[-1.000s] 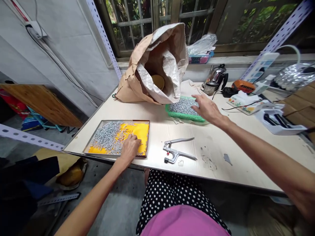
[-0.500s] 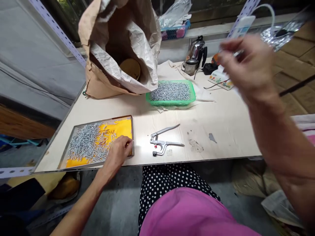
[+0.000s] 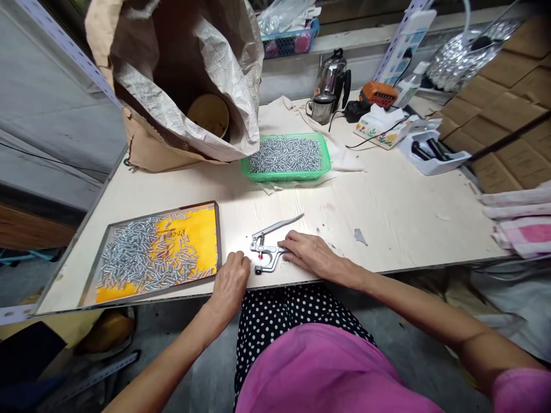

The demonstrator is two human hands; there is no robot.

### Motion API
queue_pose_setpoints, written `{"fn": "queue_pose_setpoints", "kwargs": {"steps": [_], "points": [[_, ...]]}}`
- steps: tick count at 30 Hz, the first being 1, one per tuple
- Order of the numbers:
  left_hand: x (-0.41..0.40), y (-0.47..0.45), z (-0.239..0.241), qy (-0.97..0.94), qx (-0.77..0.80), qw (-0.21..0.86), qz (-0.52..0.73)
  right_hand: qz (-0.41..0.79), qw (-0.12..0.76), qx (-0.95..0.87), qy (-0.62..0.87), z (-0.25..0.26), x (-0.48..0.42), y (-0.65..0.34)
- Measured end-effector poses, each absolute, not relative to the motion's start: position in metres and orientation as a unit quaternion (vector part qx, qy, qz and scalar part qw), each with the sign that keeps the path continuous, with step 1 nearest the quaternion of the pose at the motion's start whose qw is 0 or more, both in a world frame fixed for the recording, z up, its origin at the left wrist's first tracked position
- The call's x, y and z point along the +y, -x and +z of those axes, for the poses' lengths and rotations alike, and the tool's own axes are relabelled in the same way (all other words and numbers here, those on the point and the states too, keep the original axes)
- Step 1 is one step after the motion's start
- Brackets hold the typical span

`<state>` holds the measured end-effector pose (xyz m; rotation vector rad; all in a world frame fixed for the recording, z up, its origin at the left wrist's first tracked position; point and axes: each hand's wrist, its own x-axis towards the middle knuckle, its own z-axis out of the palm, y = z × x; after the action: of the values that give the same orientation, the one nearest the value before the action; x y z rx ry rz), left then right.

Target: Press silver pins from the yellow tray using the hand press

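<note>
Snap-fastener pliers (image 3: 270, 252) lie on the table with their handles spread apart. My right hand (image 3: 312, 255) has its fingers closed over the lower handle, hiding its end. Between the tray and the pliers, my left hand (image 3: 232, 278) rests at the table's front edge, fingers curled together; whatever they pinch is hidden. The shallow tray (image 3: 218, 232) to its left holds many small silvery metal pins (image 3: 129, 252), heaped mostly on the left over a yellow sheet (image 3: 202, 223). Behind the pliers, a green plastic basket (image 3: 286, 176) is full of similar pins (image 3: 286, 154).
A large open paper sack (image 3: 232, 126) stands at the back left. Farther back are a metal kettle (image 3: 333, 77), a metal cup (image 3: 321, 109), an orange battery (image 3: 379, 93), a tissue pack (image 3: 379, 129) and a white container (image 3: 434, 163). Cardboard boxes (image 3: 508, 109) are stacked at right.
My right hand has come down from the upper right onto the pliers' lower handle. My left hand has left the tray and moved right toward the pliers. The view has shifted slightly.
</note>
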<state>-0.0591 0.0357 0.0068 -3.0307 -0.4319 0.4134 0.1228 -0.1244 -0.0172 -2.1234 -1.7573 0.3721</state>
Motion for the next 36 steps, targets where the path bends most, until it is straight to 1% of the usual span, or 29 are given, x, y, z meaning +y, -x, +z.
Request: {"fn": "queue_pose_setpoints", "kwargs": {"steps": [4, 10, 16, 19, 21, 22, 25, 27, 29, 32, 36], "points": [[0.035, 0.054, 0.011, 0.980, -0.118, 0.034, 0.155, 0.081, 0.164, -0.621, 0.763, -0.020, -0.123, -0.121], [0.037, 0.048, 0.016, 0.973, -0.107, 0.021, 0.201, 0.033, 0.186, -0.617, 0.764, -0.034, -0.124, -0.117], [0.040, 0.044, 0.018, 0.973, -0.097, 0.041, 0.203, -0.004, 0.195, -0.612, 0.766, -0.044, -0.123, -0.115], [0.042, 0.041, 0.017, 0.978, -0.091, 0.023, 0.187, -0.017, 0.205, -0.613, 0.763, -0.047, -0.123, -0.116], [0.046, 0.040, 0.014, 0.981, -0.115, -0.029, 0.155, -0.023, 0.214, -0.616, 0.758, -0.049, -0.123, -0.117], [0.048, 0.040, 0.013, 0.979, -0.141, -0.072, 0.128, -0.024, 0.219, -0.617, 0.755, -0.050, -0.123, -0.118], [0.055, 0.039, 0.006, 0.927, -0.265, -0.256, 0.068, -0.021, 0.227, -0.619, 0.752, -0.052, -0.123, -0.119], [0.057, 0.038, 0.002, 0.855, -0.343, -0.385, 0.056, -0.019, 0.227, -0.618, 0.753, -0.053, -0.123, -0.119], [0.057, 0.037, -0.001, 0.783, -0.390, -0.483, 0.048, -0.017, 0.228, -0.615, 0.755, -0.054, -0.122, -0.119], [0.053, 0.036, 0.000, 0.716, -0.419, -0.557, 0.037, -0.008, 0.234, -0.611, 0.756, -0.055, -0.121, -0.119], [0.048, 0.034, 0.002, 0.698, -0.434, -0.567, 0.047, 0.004, 0.231, -0.610, 0.758, -0.053, -0.121, -0.119]]}}
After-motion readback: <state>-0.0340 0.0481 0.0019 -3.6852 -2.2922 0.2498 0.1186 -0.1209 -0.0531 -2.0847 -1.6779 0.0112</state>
